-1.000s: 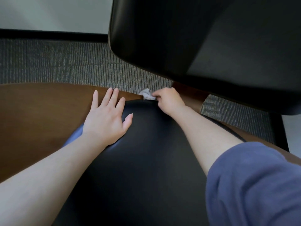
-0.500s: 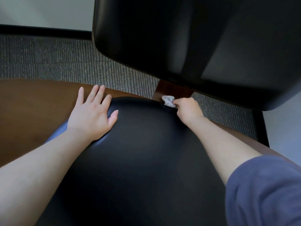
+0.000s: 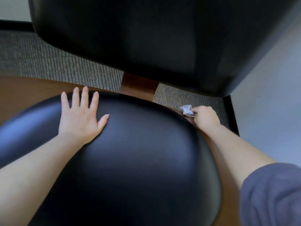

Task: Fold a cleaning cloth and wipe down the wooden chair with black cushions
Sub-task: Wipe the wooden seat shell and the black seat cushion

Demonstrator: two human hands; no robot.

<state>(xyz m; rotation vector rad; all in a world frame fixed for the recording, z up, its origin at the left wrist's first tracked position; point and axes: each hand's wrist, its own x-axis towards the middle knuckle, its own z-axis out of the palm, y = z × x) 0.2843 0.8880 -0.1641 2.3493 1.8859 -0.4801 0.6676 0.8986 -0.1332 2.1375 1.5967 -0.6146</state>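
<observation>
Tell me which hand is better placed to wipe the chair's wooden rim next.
Right. The right hand grips the cloth at the wooden rim; the left hand lies flat on the seat cushion, holding nothing.

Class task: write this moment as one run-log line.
left grip flat on seat cushion | right grip pinches cloth at wooden seat rim | step: wipe frame

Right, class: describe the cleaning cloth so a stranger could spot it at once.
Start at the black seat cushion in the middle. Follow its rounded edge to the far right, where the right hand meets the brown wooden rim. The cloth is the small crumpled wad pinched there, paler than the cushion, wood and carpet around it.
</observation>
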